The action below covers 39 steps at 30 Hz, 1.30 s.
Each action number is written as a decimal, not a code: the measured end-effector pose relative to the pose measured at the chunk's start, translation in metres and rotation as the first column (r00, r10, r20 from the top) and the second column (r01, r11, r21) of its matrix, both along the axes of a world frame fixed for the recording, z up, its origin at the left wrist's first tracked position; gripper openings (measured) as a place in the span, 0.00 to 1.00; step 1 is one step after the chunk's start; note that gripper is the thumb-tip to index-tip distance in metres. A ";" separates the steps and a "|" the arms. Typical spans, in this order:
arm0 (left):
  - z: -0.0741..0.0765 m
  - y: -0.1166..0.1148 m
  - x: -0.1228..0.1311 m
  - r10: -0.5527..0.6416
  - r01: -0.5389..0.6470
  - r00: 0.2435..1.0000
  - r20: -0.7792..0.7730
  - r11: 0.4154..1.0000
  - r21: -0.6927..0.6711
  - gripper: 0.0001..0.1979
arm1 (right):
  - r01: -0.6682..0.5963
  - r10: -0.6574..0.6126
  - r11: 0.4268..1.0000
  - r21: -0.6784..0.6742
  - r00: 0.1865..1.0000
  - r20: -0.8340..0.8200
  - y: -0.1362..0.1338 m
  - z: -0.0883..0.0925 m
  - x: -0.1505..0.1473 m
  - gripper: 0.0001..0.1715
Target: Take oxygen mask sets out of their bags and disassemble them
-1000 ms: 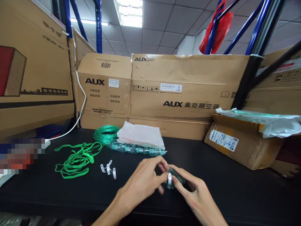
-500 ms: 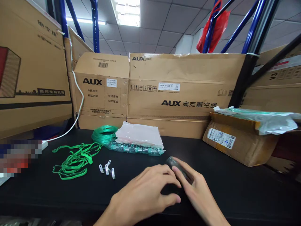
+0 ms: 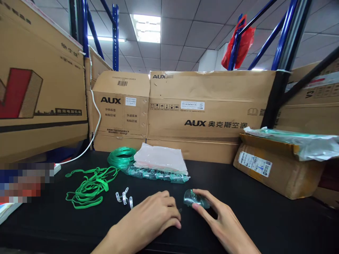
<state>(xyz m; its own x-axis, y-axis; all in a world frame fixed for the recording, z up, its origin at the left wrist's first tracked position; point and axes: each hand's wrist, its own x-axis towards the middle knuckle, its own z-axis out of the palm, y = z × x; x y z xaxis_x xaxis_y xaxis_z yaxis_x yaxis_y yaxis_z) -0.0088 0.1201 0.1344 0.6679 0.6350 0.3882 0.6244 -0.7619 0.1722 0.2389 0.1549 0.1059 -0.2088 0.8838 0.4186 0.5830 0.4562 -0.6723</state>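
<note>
My right hand (image 3: 219,215) pinches a clear, green-tinted plastic mask (image 3: 194,199) between thumb and fingers, its rounded shell facing left just above the black table. To its left, apart from the mask, my left hand (image 3: 156,215) has its fingers curled together. A tiny dark bit shows at those fingertips, too small to name. Several small silver metal clips (image 3: 124,197) lie just beyond my left hand. Further left is a loose tangle of green elastic strap (image 3: 88,190).
A coil of green clear tubing (image 3: 122,157) sits behind the strap. White sheets (image 3: 160,157) rest on bagged green plastic pieces (image 3: 159,174). At right stands a cardboard box (image 3: 280,176) topped with plastic bags. Large cartons (image 3: 212,148) wall the back; a white cable (image 3: 96,123) hangs at left.
My hands have moved apart, the left one leftward. The mask in my right hand has turned and its curved shell shows more plainly. The camera view has shifted slightly.
</note>
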 end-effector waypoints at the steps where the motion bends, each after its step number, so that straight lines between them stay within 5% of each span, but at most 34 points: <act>1: -0.002 -0.003 -0.011 0.041 -0.041 0.999 -0.008 0.999 0.007 0.09 | 0.011 -0.013 1.000 0.027 0.998 0.060 0.002 0.000 0.002 0.22; 8: -0.016 -0.015 -0.069 0.276 -0.273 0.961 0.035 0.960 -0.055 0.06 | -0.094 0.056 0.983 0.158 0.972 0.227 0.046 0.012 0.023 0.20; 13: -0.020 -0.014 -0.074 0.312 -0.307 0.949 0.050 0.948 -0.088 0.07 | -0.200 0.143 0.963 0.180 0.946 0.291 0.081 0.027 0.021 0.15; 19: -0.021 -0.014 -0.078 0.368 -0.361 0.921 0.127 0.930 -0.073 0.15 | -0.280 0.207 0.941 0.191 0.921 0.331 0.090 0.028 0.012 0.13; 25: 0.009 0.042 -0.121 0.605 -0.608 0.792 0.080 0.794 0.010 0.20 | -0.349 0.260 0.914 0.205 0.895 0.362 0.086 0.024 0.013 0.12; 30: 0.016 0.091 -0.156 0.663 -0.661 0.748 -0.002 0.746 -0.076 0.23 | -0.410 0.310 0.889 0.205 0.868 0.388 0.083 0.023 0.013 0.12; 39: 0.019 0.098 -0.171 0.663 -0.661 0.745 -0.074 0.718 -0.219 0.15 | -0.355 0.258 0.913 0.202 0.884 0.390 0.079 0.027 0.001 0.12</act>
